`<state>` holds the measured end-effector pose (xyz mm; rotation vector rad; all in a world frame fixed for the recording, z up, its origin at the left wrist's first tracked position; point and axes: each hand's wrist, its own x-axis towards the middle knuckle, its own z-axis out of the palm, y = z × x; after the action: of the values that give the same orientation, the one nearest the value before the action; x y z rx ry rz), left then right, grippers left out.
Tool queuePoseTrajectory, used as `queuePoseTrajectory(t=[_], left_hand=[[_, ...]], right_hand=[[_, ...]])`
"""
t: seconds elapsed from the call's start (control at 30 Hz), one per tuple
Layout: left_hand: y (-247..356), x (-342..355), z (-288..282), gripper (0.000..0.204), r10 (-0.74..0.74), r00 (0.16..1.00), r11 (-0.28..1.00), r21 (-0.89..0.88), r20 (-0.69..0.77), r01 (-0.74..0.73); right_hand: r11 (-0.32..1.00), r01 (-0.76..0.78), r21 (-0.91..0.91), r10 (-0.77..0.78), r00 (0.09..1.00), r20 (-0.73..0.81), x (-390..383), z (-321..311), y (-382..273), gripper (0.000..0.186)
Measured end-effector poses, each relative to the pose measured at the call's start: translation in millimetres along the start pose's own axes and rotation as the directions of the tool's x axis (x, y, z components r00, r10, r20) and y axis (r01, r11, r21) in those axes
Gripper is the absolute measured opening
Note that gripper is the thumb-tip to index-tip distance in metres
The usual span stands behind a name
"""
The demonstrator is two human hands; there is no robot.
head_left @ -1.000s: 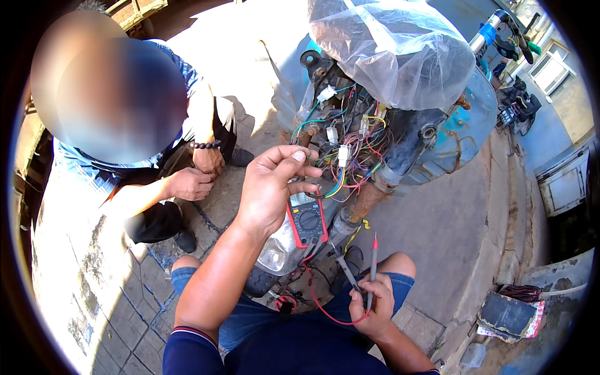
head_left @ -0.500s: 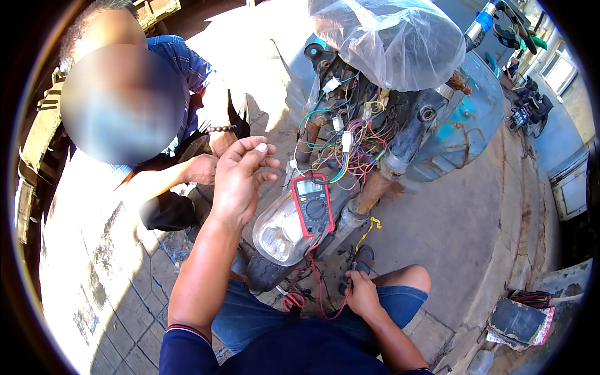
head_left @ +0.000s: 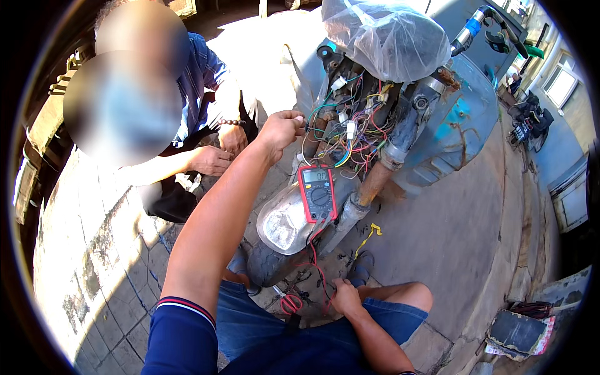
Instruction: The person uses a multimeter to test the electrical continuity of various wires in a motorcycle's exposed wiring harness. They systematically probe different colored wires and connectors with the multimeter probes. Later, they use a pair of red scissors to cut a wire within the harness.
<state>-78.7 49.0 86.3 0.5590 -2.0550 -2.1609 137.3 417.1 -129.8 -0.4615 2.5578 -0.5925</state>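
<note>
Stretches the left arm in a long diagonal from the lower left of the frame to just above its centre, with the left hand raised and its fingers partly curled at the left fringe of the tangled wires. Cannot tell the exact gap between those fingertips, or anything pinched in them, against the thin strands behind. Angles the right forearm up and leftward from the bottom edge, with the right hand low, right of centre, back uppermost, fingers bent under and mostly hidden; cannot tell their grip or contents, even with a red lead running down close beside them. Near the centre, between both hands, the red-edged multimeter, tilted, over the edge of a silvery rounded part. At the top, cut off by the frame, a clear plastic sheet, its contents hard to make out.
</note>
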Motion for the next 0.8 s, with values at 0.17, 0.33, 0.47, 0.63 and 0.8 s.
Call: queuePoseTrajectory(t=[0.17,0.33,0.47,0.63,0.8], left_hand=[[10,2,8,0.021,-0.080,0.988,0.987,-0.129,0.135,0.098],[4,17,-10,0.021,-0.015,0.974,0.951,-0.296,0.227,0.084],[9,20,-25,0.018,0.060,0.964,0.964,-0.267,0.259,0.012],[25,9,-48,0.013,0.127,0.953,0.943,-0.332,0.274,-0.030],[48,-12,-56,0.013,0.162,0.951,0.927,-0.371,0.263,-0.055]], right_hand=[[0.999,-0.029,0.015,0.029,1.000,-0.001,10,8,7,0.037],[0.999,-0.015,0.039,0.013,0.999,0.040,16,15,4,0.037],[0.999,-0.042,0.003,0.042,0.995,0.088,32,21,5,0.038],[0.990,-0.113,-0.081,0.126,0.976,0.180,45,11,-5,0.041],[0.978,-0.097,-0.182,0.138,0.963,0.230,56,-10,-12,0.047]])
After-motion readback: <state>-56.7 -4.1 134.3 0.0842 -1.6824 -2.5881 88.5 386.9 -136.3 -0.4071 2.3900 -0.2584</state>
